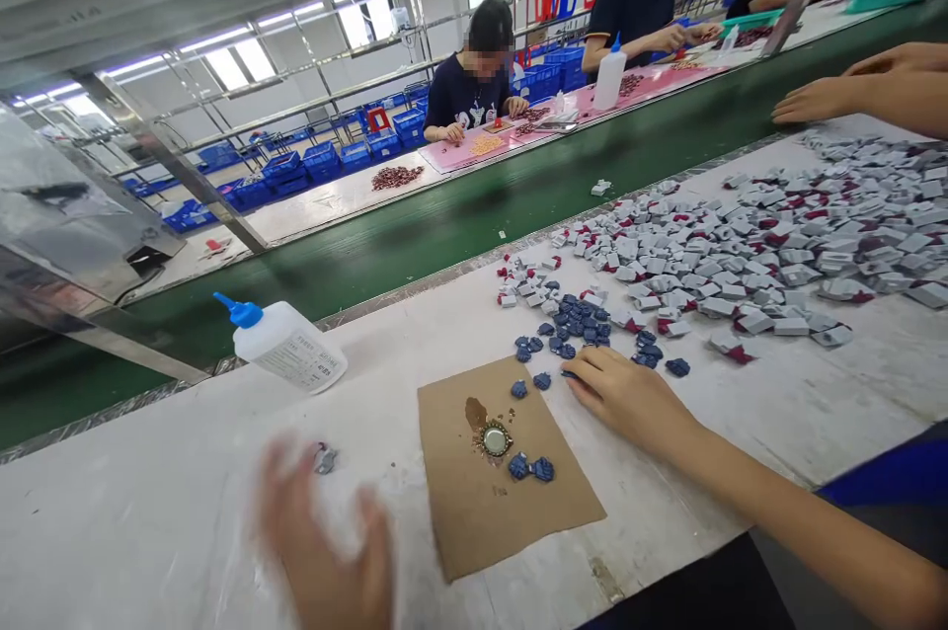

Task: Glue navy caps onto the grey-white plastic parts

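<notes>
My left hand (pixel 326 541) is blurred over the near left of the table, thumb and fingers apart. Just beyond its fingers is a small grey piece (pixel 324 458); contact cannot be told. At the right, my right hand (pixel 629 403) has its fingers together on a small dark blue piece (pixel 569 374), mostly hidden beneath them. Between the hands lies a brown cardboard sheet (pixel 459 511) with a wet stain. On it sit a round metal cap (pixel 495 439) and a pair of blue fist-shaped pieces (pixel 531 468). More blue pieces (pixel 582 319) lie beyond my right hand.
A white squeeze bottle (pixel 288 349) with a blue nozzle stands at the left. Grey and dark red parts (pixel 777 245) form a large pile at the right. Behind runs a green conveyor belt (pixel 444 235). Another person's hands (pixel 859 92) reach in at right; co-workers sit opposite.
</notes>
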Demonstrator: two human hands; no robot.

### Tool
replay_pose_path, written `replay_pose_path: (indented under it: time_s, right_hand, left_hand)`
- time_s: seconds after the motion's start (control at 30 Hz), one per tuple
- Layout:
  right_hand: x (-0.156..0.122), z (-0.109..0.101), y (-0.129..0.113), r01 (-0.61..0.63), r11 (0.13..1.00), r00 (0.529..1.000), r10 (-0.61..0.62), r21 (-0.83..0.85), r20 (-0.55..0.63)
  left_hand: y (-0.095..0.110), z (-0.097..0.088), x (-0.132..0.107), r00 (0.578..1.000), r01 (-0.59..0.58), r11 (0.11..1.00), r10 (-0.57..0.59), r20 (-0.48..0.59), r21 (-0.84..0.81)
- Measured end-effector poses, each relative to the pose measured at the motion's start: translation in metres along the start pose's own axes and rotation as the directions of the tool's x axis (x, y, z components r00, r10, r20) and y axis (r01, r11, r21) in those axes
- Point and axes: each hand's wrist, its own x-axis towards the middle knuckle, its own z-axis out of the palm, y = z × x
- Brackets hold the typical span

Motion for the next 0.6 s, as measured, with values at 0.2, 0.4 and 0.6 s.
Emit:
replay_pose_path:
  time_s: [0.2,0.4,0.6]
  right_hand:
    - [-0.005,0.004,0.002,-0.074,0.981,0.973,0.111,0.182,-0.202]
    - [-0.003,0.000,0.006,-0.020,0.898,0.955,0.148,0.439,-0.258]
    - [0.000,-0.018,-0.026,-0.061,0.803,0.986,0.140,0.593,-0.089]
  left_hand:
    - [0.022,0.125,0.073,0.863,-0.153,0.970,0.039,0.504,0.187]
    - [0.000,0.170,0.103,0.865,0.043,0.995,-0.083,0.496,0.093]
    - [-0.001,0.107,0.067,0.873,0.285,0.930,-0.152,0.463,-0.231]
